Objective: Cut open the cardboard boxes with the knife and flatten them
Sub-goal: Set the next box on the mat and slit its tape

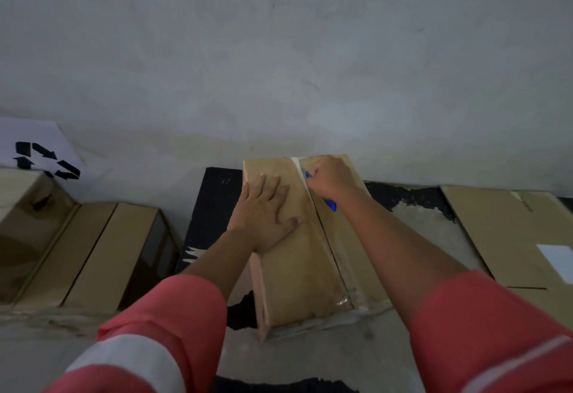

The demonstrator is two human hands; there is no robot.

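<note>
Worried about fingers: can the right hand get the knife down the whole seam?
Probably yes: the left hand lies flat beside the seam, not across it, though its thumb tip comes very close.

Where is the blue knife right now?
Head view, centre: the blue knife sits in the right hand, at the far end of the seam on the cardboard box, just right of the flat left hand.
</note>
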